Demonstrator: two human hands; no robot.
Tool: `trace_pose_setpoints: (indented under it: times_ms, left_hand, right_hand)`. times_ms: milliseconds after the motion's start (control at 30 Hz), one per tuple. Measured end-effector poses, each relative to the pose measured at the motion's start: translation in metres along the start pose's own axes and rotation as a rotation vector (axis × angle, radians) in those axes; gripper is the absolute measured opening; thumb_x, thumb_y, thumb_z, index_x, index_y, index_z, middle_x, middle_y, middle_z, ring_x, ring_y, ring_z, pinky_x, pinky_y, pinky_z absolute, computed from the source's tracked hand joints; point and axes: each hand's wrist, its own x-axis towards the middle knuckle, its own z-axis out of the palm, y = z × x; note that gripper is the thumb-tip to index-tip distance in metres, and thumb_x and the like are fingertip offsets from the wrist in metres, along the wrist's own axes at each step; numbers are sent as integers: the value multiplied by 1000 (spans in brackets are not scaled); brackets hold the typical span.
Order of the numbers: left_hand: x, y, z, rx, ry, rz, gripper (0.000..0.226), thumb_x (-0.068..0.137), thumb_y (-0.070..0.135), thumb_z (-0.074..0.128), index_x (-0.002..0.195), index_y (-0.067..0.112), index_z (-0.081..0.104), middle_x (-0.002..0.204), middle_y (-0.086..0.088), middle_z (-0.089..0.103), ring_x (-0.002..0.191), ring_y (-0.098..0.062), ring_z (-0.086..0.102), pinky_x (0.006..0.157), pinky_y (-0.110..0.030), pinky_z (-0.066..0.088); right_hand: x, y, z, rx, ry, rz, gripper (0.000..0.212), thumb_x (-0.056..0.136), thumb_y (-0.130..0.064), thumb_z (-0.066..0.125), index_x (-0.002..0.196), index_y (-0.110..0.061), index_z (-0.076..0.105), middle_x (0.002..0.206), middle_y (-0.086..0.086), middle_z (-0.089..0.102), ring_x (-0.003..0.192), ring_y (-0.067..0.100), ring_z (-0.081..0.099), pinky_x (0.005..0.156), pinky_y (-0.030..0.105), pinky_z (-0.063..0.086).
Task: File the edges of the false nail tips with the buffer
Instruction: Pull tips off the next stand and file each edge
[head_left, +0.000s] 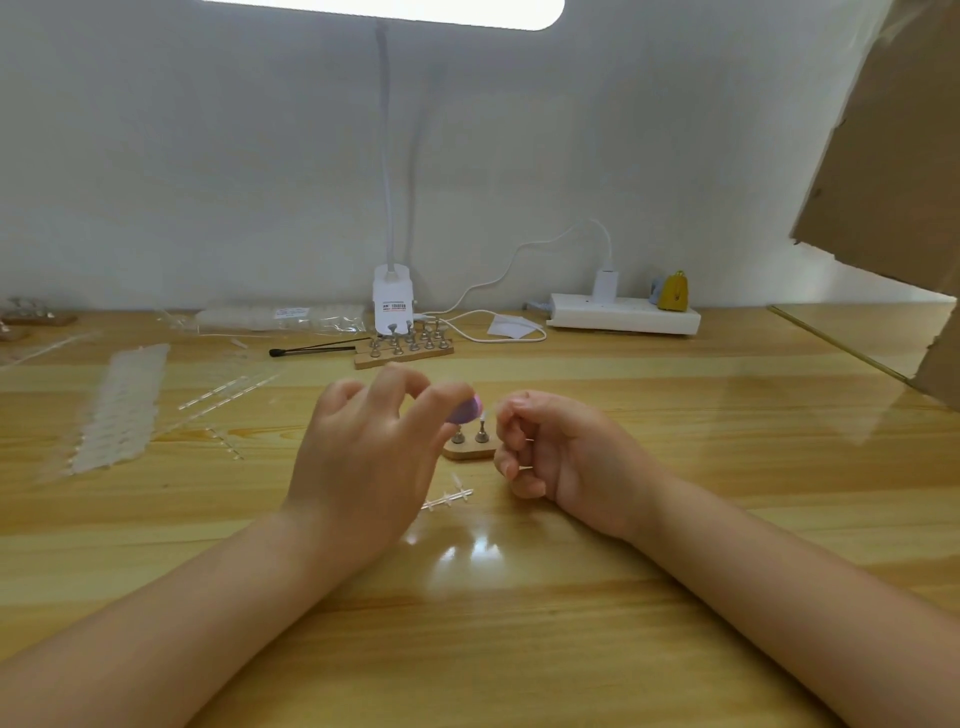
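Observation:
My left hand (363, 452) pinches a small purple buffer (464, 411) between thumb and fingers, its tip pointing right. My right hand (550, 447) is curled and pinches a clear false nail tip (487, 414) close against the buffer's end. Just behind and below them a small wooden stand (470, 451) with two metal pegs sits on the table. A clear plastic sprue with nail tips (449, 498) lies on the wood in front of the stand, between my hands.
A larger wooden stand with several metal pegs (402, 347) and a black brush (311, 351) lie farther back by the lamp base (393, 304). Strips of clear nail tips (119, 410) spread at the left. A white power strip (623, 314) and cardboard (893, 156) are at the right.

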Motion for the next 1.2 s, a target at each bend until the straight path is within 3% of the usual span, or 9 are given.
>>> trace_pose_setpoints:
  times_ms: [133,233,300,400,633,767,933,1033,1200]
  left_hand:
    - [0,-3,-2,-73,-28,-97,33,87,18,60,113,31,45,95,-2,61,75,-24,60,79,-40,40]
    - [0,0,-3,-65,-31,-103,26,88,25,52,113,30,44,93,-2,61,69,-23,58,77,-39,40]
    - [0,1,-3,-61,-36,-94,23,90,27,46,113,29,44,94,-2,61,72,-23,60,76,-38,40]
    - [-1,0,-3,-62,-28,-106,29,87,20,55,112,29,44,94,-1,62,68,-21,59,77,-37,38]
    - [-3,1,-1,-73,-34,-104,24,88,22,52,113,24,54,95,-1,62,71,-23,60,78,-40,41]
    - [-2,1,-2,-57,-43,-68,25,90,28,43,114,26,46,96,-1,62,72,-22,60,76,-39,42]
    - [-3,2,-2,-86,-45,-65,25,90,28,43,115,27,45,96,0,62,76,-21,61,78,-38,42]
    - [-2,2,-2,-93,-47,-50,26,90,27,46,116,27,46,97,1,63,79,-20,62,80,-38,42]
    - [-3,1,-1,-127,9,-16,25,88,26,54,113,22,55,92,6,65,65,-9,55,80,-37,41]
  right_hand:
    - [0,0,4,7,57,-9,13,73,-24,59,73,-14,51,64,0,44,52,13,49,40,19,30]
    - [1,3,4,-22,78,-21,11,82,-11,62,76,-13,53,63,2,52,51,15,55,40,20,34]
    - [1,6,5,-59,88,-22,15,87,-6,62,76,-14,56,69,5,63,54,17,62,42,21,38]
    - [0,8,5,-104,74,-36,12,83,-7,68,78,-12,59,82,11,71,60,20,68,44,21,44]
    - [0,10,3,-96,106,-81,8,82,-2,69,87,-8,66,75,11,70,56,13,62,49,20,48]
    - [1,10,2,-118,91,-79,15,85,-2,65,92,-13,75,73,2,69,60,9,59,53,20,49]
    - [1,10,4,-127,90,-58,21,83,-6,68,103,-10,70,76,0,70,63,10,60,57,21,51]
    - [1,10,4,-118,95,-60,16,81,-9,68,97,-6,66,72,1,70,63,10,63,57,20,52]
    - [0,11,3,-133,96,-88,6,86,-7,65,91,-11,67,78,1,71,72,13,68,60,21,54]
